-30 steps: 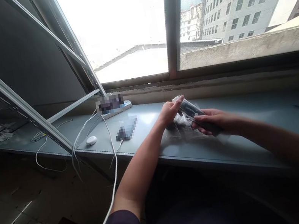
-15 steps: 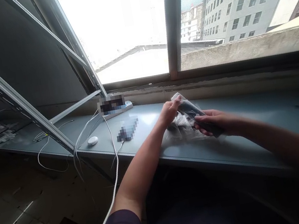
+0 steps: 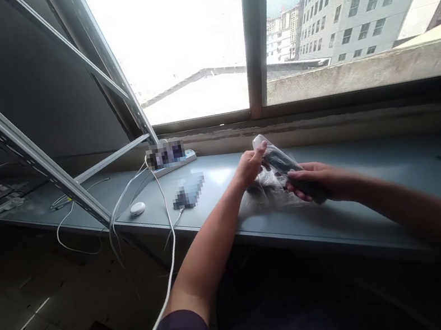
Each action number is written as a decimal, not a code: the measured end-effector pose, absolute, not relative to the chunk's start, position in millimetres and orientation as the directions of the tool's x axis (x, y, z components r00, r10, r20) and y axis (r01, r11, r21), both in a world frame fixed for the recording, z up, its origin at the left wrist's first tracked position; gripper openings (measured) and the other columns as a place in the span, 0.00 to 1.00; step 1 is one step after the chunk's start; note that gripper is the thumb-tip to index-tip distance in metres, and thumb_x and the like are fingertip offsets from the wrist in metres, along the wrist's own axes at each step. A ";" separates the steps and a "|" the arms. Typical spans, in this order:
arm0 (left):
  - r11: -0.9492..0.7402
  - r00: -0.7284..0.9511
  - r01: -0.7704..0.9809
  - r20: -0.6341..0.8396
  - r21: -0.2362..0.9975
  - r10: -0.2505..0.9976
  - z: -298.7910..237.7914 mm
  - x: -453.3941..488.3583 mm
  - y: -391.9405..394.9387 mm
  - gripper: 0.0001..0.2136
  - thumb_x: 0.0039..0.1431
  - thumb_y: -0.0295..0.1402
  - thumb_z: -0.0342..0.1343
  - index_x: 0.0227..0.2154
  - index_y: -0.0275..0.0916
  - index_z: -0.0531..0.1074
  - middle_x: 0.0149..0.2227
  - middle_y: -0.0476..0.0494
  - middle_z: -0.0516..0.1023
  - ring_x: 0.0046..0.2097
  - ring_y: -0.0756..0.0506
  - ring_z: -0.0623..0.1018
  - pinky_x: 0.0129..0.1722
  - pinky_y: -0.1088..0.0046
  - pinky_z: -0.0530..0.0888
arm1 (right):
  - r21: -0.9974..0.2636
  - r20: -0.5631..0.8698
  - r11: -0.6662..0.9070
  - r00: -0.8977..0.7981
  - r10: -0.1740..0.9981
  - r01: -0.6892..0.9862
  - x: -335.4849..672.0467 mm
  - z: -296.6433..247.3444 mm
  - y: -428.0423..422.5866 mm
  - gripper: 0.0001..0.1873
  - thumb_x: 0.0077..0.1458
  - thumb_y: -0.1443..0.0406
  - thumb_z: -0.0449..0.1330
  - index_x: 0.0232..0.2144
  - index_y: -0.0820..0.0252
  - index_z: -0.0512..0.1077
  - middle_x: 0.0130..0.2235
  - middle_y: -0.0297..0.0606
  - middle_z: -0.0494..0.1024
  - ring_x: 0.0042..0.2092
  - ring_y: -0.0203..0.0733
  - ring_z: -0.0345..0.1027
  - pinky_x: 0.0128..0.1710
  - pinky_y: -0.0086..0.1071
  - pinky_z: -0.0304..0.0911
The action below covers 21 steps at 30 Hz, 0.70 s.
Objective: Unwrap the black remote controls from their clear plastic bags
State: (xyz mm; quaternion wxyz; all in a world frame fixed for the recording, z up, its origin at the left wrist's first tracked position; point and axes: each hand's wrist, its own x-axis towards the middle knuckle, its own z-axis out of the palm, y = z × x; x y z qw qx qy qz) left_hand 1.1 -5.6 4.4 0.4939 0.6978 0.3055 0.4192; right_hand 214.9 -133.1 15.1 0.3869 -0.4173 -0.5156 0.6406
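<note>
A long, flat dark object in a clear plastic bag [image 3: 281, 159] is held slanting above the table, its kind hidden by the wrapping. My left hand [image 3: 250, 166] pinches the bag's upper left end, thumb on top. Around the lower right part of the bagged object, my right hand [image 3: 320, 178] is closed with its thumb lying along the top. Beneath both hands a crumpled clear plastic bag [image 3: 267, 186] rests on the table, with something dark in or under it that I cannot make out.
The grey-blue table [image 3: 364, 208] runs below a window. To the left are a round white case [image 3: 137, 208], a blurred-out device [image 3: 188, 191] on a cable and a white power strip [image 3: 177, 163]. A metal frame [image 3: 29, 147] slants down there; a white cable [image 3: 169, 288] loops past my left arm.
Hardly anything differs. Both hands keep their hold on the bagged object, and its upper end has risen very slightly.
</note>
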 end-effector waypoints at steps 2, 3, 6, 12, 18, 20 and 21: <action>-0.300 0.519 0.026 0.244 0.954 0.819 4.7 -0.1 -6.1 0.39 0.74 0.68 0.54 0.24 0.36 0.78 0.24 0.41 0.79 0.23 0.52 0.70 0.25 0.74 0.63 | -0.985 -0.130 -0.161 -0.362 0.923 -0.058 216.0 14.7 -133.0 0.25 0.58 0.48 0.84 0.39 0.59 0.81 0.35 0.42 0.85 0.27 0.38 0.73 0.26 0.31 0.72; -0.292 0.548 0.024 0.232 0.956 0.803 4.3 -0.3 -5.8 0.38 0.74 0.67 0.55 0.24 0.35 0.79 0.25 0.40 0.80 0.24 0.52 0.71 0.25 0.74 0.64 | -0.986 -0.129 -0.160 -0.364 0.922 -0.055 216.3 14.5 -132.9 0.26 0.58 0.47 0.84 0.40 0.59 0.81 0.34 0.42 0.85 0.27 0.37 0.73 0.26 0.31 0.72; -0.303 0.570 0.013 0.242 0.953 0.785 1.4 0.3 -2.8 0.36 0.72 0.65 0.60 0.24 0.35 0.79 0.24 0.42 0.78 0.23 0.52 0.70 0.23 0.74 0.62 | -0.986 -0.140 -0.164 -0.372 0.918 -0.034 216.3 13.8 -132.4 0.27 0.58 0.46 0.83 0.39 0.60 0.81 0.32 0.42 0.84 0.26 0.38 0.72 0.26 0.32 0.72; -0.352 0.390 -0.009 0.328 0.936 0.860 -1.3 2.5 2.2 0.33 0.72 0.61 0.62 0.24 0.36 0.78 0.20 0.51 0.69 0.21 0.54 0.64 0.23 0.74 0.62 | -0.986 -0.147 -0.165 -0.364 0.920 -0.018 212.9 14.6 -133.5 0.28 0.56 0.46 0.84 0.41 0.59 0.82 0.33 0.41 0.84 0.27 0.38 0.73 0.27 0.33 0.73; -0.239 0.497 -0.022 0.218 0.971 0.840 7.2 0.8 -6.8 0.33 0.75 0.62 0.59 0.30 0.33 0.83 0.27 0.41 0.82 0.26 0.50 0.77 0.25 0.75 0.67 | -0.989 -0.114 -0.139 -0.344 0.932 -0.050 213.3 13.5 -133.9 0.27 0.55 0.47 0.85 0.40 0.59 0.82 0.36 0.43 0.85 0.28 0.38 0.73 0.27 0.32 0.73; -0.218 0.557 0.000 0.182 0.976 0.810 6.9 1.2 -6.5 0.34 0.74 0.62 0.60 0.29 0.33 0.82 0.28 0.37 0.84 0.28 0.48 0.80 0.25 0.75 0.67 | -0.989 -0.111 -0.138 -0.332 0.937 -0.058 213.9 12.3 -133.3 0.26 0.56 0.48 0.85 0.42 0.60 0.82 0.37 0.43 0.86 0.28 0.38 0.74 0.27 0.32 0.74; -0.220 0.572 0.004 0.178 0.975 0.801 5.7 1.7 -5.0 0.34 0.74 0.62 0.60 0.29 0.32 0.82 0.28 0.36 0.84 0.27 0.48 0.80 0.25 0.75 0.66 | -0.988 -0.109 -0.138 -0.327 0.939 -0.065 214.1 11.6 -133.0 0.26 0.57 0.49 0.85 0.42 0.60 0.82 0.38 0.44 0.86 0.28 0.39 0.74 0.27 0.33 0.75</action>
